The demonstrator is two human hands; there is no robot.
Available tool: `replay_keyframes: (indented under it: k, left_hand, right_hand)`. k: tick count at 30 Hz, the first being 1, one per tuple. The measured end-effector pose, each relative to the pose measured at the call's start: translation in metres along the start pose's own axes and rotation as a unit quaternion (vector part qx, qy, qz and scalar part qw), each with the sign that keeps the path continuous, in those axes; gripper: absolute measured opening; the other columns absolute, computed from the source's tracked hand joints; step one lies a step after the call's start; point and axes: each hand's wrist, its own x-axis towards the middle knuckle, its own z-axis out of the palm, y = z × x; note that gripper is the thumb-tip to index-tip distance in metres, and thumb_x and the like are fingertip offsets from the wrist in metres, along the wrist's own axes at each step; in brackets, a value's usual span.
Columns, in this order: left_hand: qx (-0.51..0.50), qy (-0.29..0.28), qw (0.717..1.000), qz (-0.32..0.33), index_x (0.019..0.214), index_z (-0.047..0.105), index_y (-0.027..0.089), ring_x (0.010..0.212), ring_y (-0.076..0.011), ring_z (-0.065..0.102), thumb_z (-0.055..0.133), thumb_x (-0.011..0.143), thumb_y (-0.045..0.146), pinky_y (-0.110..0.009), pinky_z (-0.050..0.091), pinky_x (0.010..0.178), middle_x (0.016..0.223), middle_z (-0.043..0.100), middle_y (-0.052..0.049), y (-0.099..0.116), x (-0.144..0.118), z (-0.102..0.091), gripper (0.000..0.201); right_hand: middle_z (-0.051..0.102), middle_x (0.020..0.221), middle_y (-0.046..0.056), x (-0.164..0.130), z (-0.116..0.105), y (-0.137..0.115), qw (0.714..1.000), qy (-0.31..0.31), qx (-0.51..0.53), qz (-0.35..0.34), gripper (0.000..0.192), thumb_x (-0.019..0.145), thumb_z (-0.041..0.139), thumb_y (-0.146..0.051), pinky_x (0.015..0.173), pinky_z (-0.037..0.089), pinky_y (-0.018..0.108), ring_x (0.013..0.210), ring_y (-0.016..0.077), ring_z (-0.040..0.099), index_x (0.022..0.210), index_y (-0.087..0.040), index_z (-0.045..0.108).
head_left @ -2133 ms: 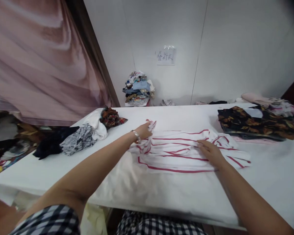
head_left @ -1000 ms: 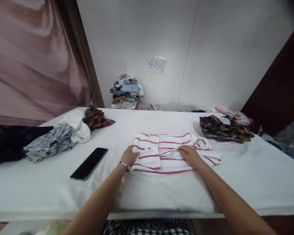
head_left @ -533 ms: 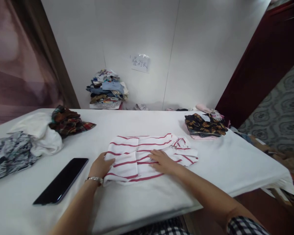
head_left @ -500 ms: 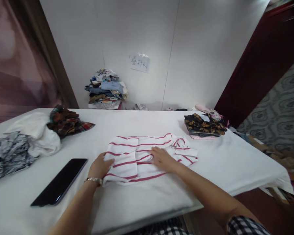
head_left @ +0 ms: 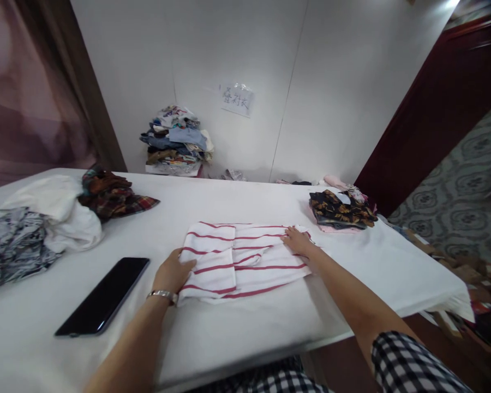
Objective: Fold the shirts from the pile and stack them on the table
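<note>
A white shirt with red stripes lies folded on the bench, just below the middle of the frame. The left hand, with a bracelet at its wrist, rests at the shirt's left edge, thumb spread over the cloth; whether it pinches the edge cannot be told. The right hand lies over the shirt's right end, fingers stretched out and close together; whether they grip any cloth cannot be told.

A black phone lies at lower left, near the left hand. Farther left are a heap of white cloth and a plaid shirt, touching. A folded pile, dark and flowered on top, sits right of centre, beyond the right hand.
</note>
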Motion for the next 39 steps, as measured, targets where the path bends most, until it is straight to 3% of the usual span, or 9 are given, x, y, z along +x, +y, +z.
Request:
replay_keyframes:
  k: [5,8,12,16,20,24,28,34,39]
  left_hand:
    - [-0.017,-0.016,1.0,-0.007,0.121,0.054,0.018,0.101,-0.0291,0.064,0.057,0.075,0.037,-0.035,0.049,0.082,0.109,0.069,-0.012,0.003,-0.004,-0.001,0.05]
    - [-0.017,-0.02,1.0,-0.009,0.124,0.052,0.016,0.103,-0.0283,0.063,0.055,0.077,0.037,-0.034,0.048,0.084,0.115,0.067,-0.013,0.005,-0.006,-0.003,0.052]
    - [-0.019,-0.03,0.999,-0.017,0.128,0.049,0.014,0.106,-0.0281,0.062,0.054,0.078,0.035,-0.034,0.047,0.086,0.118,0.065,-0.015,0.008,-0.009,-0.005,0.054]
    - [-0.035,-0.028,0.999,-0.025,0.127,0.05,0.014,0.107,-0.0286,0.061,0.056,0.077,0.034,-0.034,0.046,0.087,0.119,0.065,-0.016,0.011,-0.013,-0.006,0.054]
    - [-0.088,-0.023,0.995,-0.041,0.123,0.053,0.013,0.108,-0.0287,0.061,0.06,0.074,0.031,-0.034,0.046,0.087,0.118,0.065,-0.016,0.012,-0.014,-0.009,0.053]
    - [-0.116,-0.015,0.993,-0.032,0.118,0.057,0.011,0.107,-0.0266,0.061,0.061,0.076,0.031,-0.033,0.047,0.089,0.116,0.066,-0.016,0.025,-0.011,-0.025,0.047]
    - [-0.212,-0.018,0.977,0.028,0.119,0.056,0.015,0.096,-0.0231,0.065,0.064,0.074,0.033,-0.032,0.051,0.082,0.107,0.068,-0.012,0.076,-0.016,-0.04,0.049]
    - [-0.355,-0.205,0.902,0.136,0.129,0.045,0.017,0.07,-0.0168,0.066,0.057,0.08,0.049,-0.033,0.055,0.062,0.111,0.064,-0.012,0.153,-0.044,-0.015,0.06]
    - [-0.172,-0.029,0.96,0.217,0.12,0.055,0.016,0.114,-0.0249,0.056,0.052,0.084,0.041,-0.041,0.045,0.099,0.127,0.058,-0.013,0.132,-0.052,0.036,0.044]
  right_hand:
    - [0.024,0.154,0.012,-0.025,0.006,-0.056,0.992,0.062,0.04,-0.103,0.055,0.095,0.029,-0.049,0.112,0.01,0.053,0.144,0.0259,0.012,0.141,-0.021,0.037]
    - [0.02,0.155,0.011,-0.041,0.024,-0.087,0.979,0.005,0.08,-0.187,0.063,0.092,0.033,-0.055,0.113,0.01,0.049,0.144,0.025,0.011,0.145,-0.021,0.032]
    - [0.02,0.155,0.012,-0.048,0.028,-0.102,0.977,-0.052,0.11,-0.174,0.065,0.09,0.037,-0.056,0.114,0.009,0.05,0.144,0.0264,0.012,0.143,-0.018,0.036]
    - [0.025,0.154,0.009,-0.058,0.01,-0.122,0.954,0.035,0.22,-0.199,0.062,0.09,0.039,-0.054,0.115,0.013,0.049,0.144,0.0249,0.013,0.143,-0.021,0.037]
    - [0.024,0.154,0.002,-0.076,0.004,-0.161,0.88,-0.013,0.411,-0.238,0.068,0.086,0.047,-0.057,0.111,0.029,0.044,0.141,0.0231,0.024,0.146,-0.031,0.03]
    - [0.032,0.151,0.007,-0.079,0.01,-0.18,0.781,-0.113,0.601,-0.129,0.075,0.081,0.058,-0.054,0.109,0.033,0.04,0.136,0.0224,0.035,0.146,-0.027,0.03]
    - [0.047,0.142,0.008,-0.073,0.008,-0.167,0.662,-0.143,0.735,-0.03,0.074,0.078,0.061,-0.055,0.105,0.038,0.04,0.126,0.0217,0.049,0.142,-0.026,0.036]
    - [0.067,0.113,0.01,-0.079,-0.004,-0.111,0.531,-0.183,0.827,0.003,0.059,0.082,0.046,-0.065,0.091,0.046,0.044,0.107,0.0266,0.062,0.12,-0.021,0.058]
    - [0.069,0.109,0.012,-0.084,0.006,-0.071,0.493,-0.189,0.846,0.074,0.06,0.08,0.048,-0.064,0.088,0.048,0.049,0.104,0.029,0.063,0.117,-0.017,0.058]
